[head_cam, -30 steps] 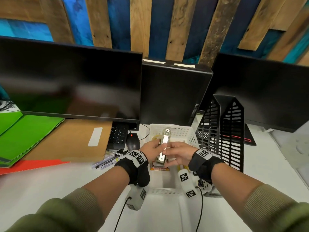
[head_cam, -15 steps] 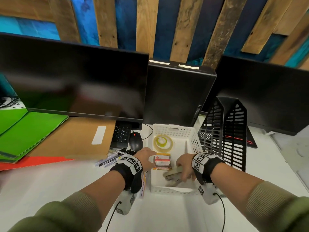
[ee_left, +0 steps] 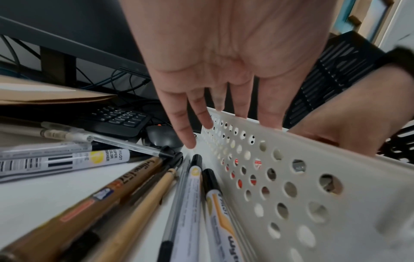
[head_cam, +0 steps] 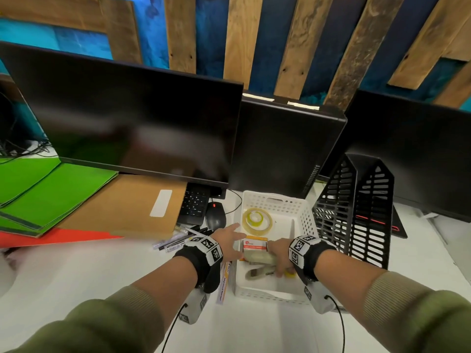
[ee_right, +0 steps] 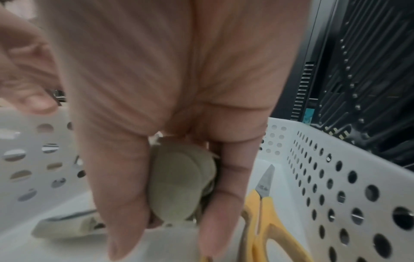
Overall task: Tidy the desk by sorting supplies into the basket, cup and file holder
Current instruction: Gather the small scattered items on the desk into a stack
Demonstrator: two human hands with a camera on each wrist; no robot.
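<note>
A white perforated basket (head_cam: 275, 197) (ee_left: 291, 177) (ee_right: 336, 177) stands mid-desk. Inside lie a tape roll (head_cam: 257, 220), a red-and-white staple box (head_cam: 254, 244) and yellow scissors (ee_right: 262, 203) (head_cam: 290, 274). My right hand (head_cam: 279, 253) (ee_right: 170, 106) reaches into the basket's near end and pinches the rear of a beige stapler (head_cam: 257, 257) (ee_right: 181, 182), which gapes open just above the floor. My left hand (head_cam: 229, 238) (ee_left: 224, 88) hovers with straight fingers over the basket's left rim, holding nothing. Several pens and markers (head_cam: 175, 240) (ee_left: 112, 186) lie left of the basket. No cup is in view.
A black slotted file holder (head_cam: 356, 212) stands right of the basket. Green folders (head_cam: 51, 189), a brown envelope (head_cam: 127, 207) and a red folder (head_cam: 63, 236) lie at the left under a monitor (head_cam: 127, 118). A keyboard (head_cam: 196, 202) and mouse (head_cam: 215, 217) sit behind the pens.
Both hands held the stapler above the basket a second ago. The right hand has lowered it into the basket; the left hand let go and moved to the left rim.
</note>
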